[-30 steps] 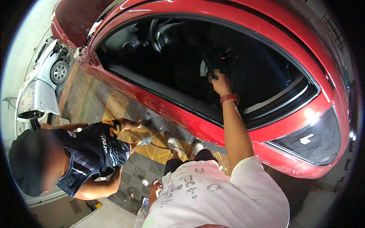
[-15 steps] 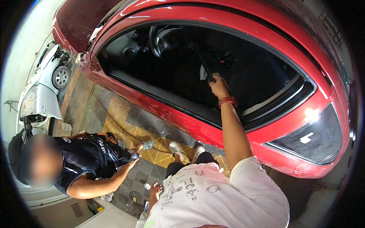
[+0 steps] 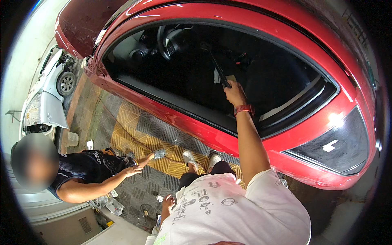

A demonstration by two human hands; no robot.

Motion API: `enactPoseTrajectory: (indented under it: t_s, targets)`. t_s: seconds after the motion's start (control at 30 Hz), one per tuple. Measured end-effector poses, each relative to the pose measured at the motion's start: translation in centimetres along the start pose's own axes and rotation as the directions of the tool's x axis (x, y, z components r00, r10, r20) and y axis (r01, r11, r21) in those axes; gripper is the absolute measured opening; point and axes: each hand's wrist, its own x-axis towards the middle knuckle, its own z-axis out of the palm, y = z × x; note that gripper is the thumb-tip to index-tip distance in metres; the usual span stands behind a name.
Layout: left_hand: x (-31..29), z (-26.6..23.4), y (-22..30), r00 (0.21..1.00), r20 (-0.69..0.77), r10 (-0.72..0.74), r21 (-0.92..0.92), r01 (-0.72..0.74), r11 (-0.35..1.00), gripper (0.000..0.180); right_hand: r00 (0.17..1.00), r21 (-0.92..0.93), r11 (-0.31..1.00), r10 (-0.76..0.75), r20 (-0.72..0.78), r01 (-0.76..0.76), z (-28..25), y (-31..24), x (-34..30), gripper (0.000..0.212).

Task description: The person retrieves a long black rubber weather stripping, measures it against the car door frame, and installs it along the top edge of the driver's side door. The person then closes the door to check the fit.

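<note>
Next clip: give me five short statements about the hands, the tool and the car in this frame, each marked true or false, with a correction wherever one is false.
1. The right hand grips a slim dark tool against the car's side window. True.
2. The car being worked on is white. False: it is red; a white car stands apart at the far left.
3. The left hand also holds the tool. False: it hangs low by the person's side, away from the window.
4. A red band sits on the right wrist. True.
5. The other person stands leaning on the red car. False: that person is low on the tiled floor, to the left, not touching the car.
</note>
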Motion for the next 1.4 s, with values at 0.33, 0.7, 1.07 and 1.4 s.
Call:
enactPoseTrajectory:
  t_s: [0.33, 0.7, 1.07, 1.4]
  targets:
    - [1.9, -1.4, -0.6, 0.994, 0.108, -0.012, -0.166, 0.03, 0.986, 0.041, 0.994, 0.248, 0.963, 0.098, 0.056, -0.109, 0.7, 0.7, 0.4, 0.058]
    - [0.5, -0.8, -2.2, 1.0, -0.003, 0.009, -0.068, -0.009, 0.998, 0.034, 0.991, 0.419, 0.899, 0.094, 0.099, -0.127, 2.6, 0.1, 0.7, 0.063]
    - [-0.6, -0.3, -1.8, 0.979, 0.204, 0.022, -0.098, -0.002, 0.995, 0.046, 0.999, 0.359, 0.932, 0.036, 0.011, -0.038, 4.6, 2.6, 2.9, 0.062]
    - [-1.5, 0.7, -2.9, 0.974, 0.226, -0.013, -0.577, 0.145, 0.804, 0.041, 0.998, 0.409, 0.91, 0.062, 0.018, -0.064, 5.8, 1.1, 2.7, 0.063]
